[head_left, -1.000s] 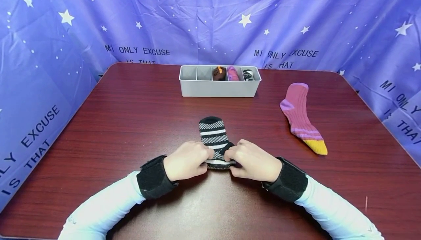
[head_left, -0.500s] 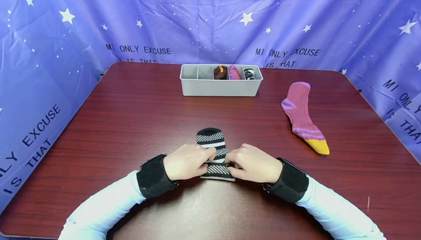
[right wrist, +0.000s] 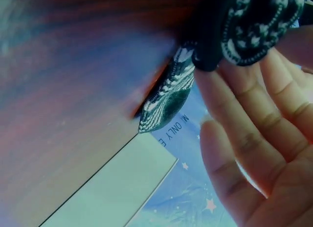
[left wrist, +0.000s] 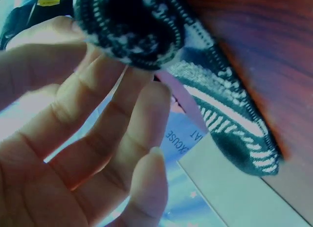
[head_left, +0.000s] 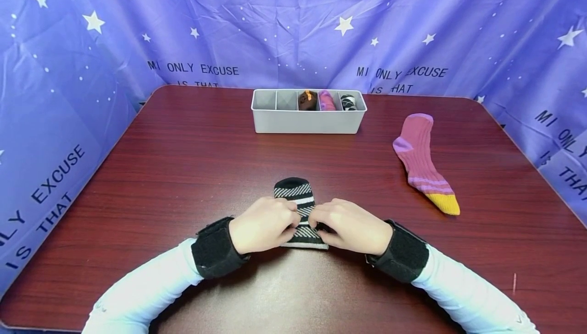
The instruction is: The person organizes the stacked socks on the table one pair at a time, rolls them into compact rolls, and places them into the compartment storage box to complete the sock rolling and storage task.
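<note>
A black-and-white striped sock (head_left: 293, 190) lies at the middle front of the table, its near end rolled up. My left hand (head_left: 266, 224) grips the left side of the roll with curled fingers. On the opposite side my right hand (head_left: 350, 226) grips the roll too. In the left wrist view the rolled part (left wrist: 129, 29) shows as a coil at the fingertips, with the flat far end (left wrist: 244, 151) stretching beyond it. From the right wrist view the coil (right wrist: 259, 29) also rests against the fingers. Both thumbs are mostly hidden.
A grey divided box (head_left: 304, 121) stands at the back; its right compartments hold a brown bundle (head_left: 307, 101), a pink rolled sock (head_left: 327, 101) and a black-and-white one (head_left: 348, 102). A pink sock with a yellow toe (head_left: 424, 166) lies flat on the right. A purple star curtain (head_left: 293, 28) hangs behind.
Both hands have rolled the near end of the striped sock and drawn it toward the person. Over the last half second the hands have shifted only slightly on the roll.
</note>
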A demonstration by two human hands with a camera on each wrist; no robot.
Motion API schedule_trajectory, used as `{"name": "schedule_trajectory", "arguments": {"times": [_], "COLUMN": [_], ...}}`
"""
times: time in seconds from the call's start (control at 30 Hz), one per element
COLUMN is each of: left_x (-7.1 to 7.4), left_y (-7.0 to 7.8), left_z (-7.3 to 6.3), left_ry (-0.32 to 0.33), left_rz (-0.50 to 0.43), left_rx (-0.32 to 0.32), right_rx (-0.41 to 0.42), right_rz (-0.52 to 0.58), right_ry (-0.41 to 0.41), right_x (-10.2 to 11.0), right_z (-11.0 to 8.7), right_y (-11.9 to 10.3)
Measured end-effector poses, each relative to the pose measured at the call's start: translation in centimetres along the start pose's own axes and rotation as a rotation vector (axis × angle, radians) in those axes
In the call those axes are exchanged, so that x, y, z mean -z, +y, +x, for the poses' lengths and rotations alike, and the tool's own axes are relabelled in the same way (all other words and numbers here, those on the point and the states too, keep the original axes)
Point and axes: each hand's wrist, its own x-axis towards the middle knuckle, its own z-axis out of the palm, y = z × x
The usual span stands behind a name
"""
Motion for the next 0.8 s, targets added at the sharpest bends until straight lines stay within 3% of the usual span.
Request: {"name": "schedule_trajectory", "arguments": {"times": [0.2, 0.4, 0.6, 0.8], "left_x": [0.2, -0.1, -0.3, 0.3], "left_y": [0.5, 1.0, 0.9, 0.1], "left_z": [0.1, 0.2, 0.1, -0.1], "left_ry": [-0.086, -0.076, -0.042, -0.084], "left_rz": [0.079, 0.161, 0.12, -0.032], "left_rx": [-0.011, -0.016, -0.03, -0.01], "right_rx": [-0.041, -0.108, -0.156, -0.174], "right_rz": [0.04, -0.029, -0.105, -0.099], "right_ry": [-0.041, -0.086, -0.113, -0.119], "right_x": [-0.1, 0.2, 0.7, 1.0], "right_z": [-0.2, -0.3, -0.4, -0.3], "right_y": [-0.1, -0.3, -0.7, -0.8]}}
